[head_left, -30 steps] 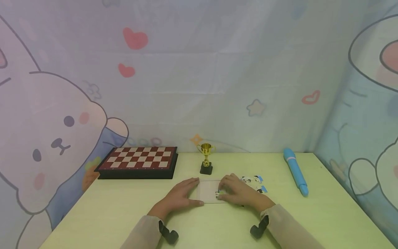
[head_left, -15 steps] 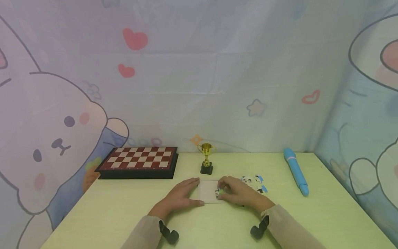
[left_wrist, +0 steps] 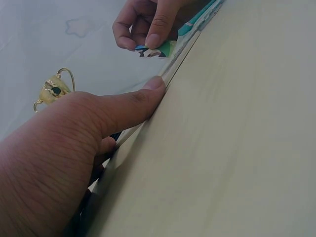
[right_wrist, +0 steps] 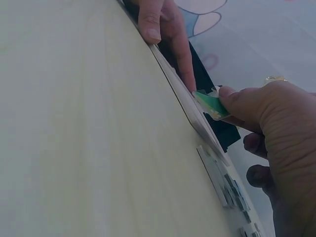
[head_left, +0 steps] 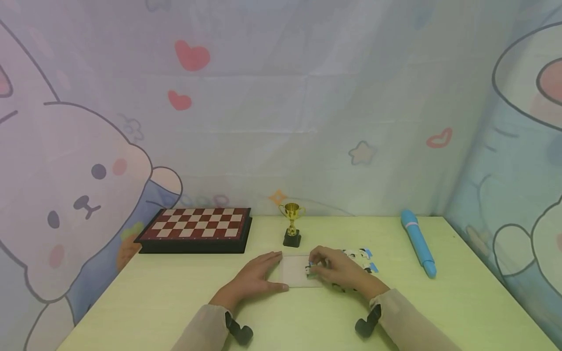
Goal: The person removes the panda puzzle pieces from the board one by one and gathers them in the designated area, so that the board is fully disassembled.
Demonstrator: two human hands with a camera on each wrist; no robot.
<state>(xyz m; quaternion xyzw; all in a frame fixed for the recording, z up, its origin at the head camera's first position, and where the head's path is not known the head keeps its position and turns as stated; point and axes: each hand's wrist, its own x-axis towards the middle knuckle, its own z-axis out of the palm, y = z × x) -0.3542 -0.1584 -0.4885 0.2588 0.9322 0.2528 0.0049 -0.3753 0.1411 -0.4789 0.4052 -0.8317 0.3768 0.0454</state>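
My left hand [head_left: 252, 279] rests at the left side of a flat white puzzle board [head_left: 291, 271], its thumb and fingers spread and nearly straight along the edge. Over the board's right part, my right hand [head_left: 340, 269] pinches a small puzzle piece [head_left: 308, 269] between thumb and fingers. In the left wrist view that puzzle piece [left_wrist: 157, 51] shows green, white and dark print and is held above the board. The right wrist view shows its green face tilted near the board's edge [right_wrist: 182, 101]. Loose puzzle pieces [head_left: 364, 256] lie right of the board, partly hidden by my right hand.
A small gold trophy [head_left: 291, 224] stands just behind the board. At the back left lies a red and white chessboard box [head_left: 197, 224]. A blue microphone-shaped object [head_left: 418, 243] lies at the right. Printed cloth hangs behind the table [head_left: 281, 317].
My right hand has lifted slightly and turned the puzzle piece, so less green and more blue shows. More loose pieces show below that hand. My left hand stays in place.
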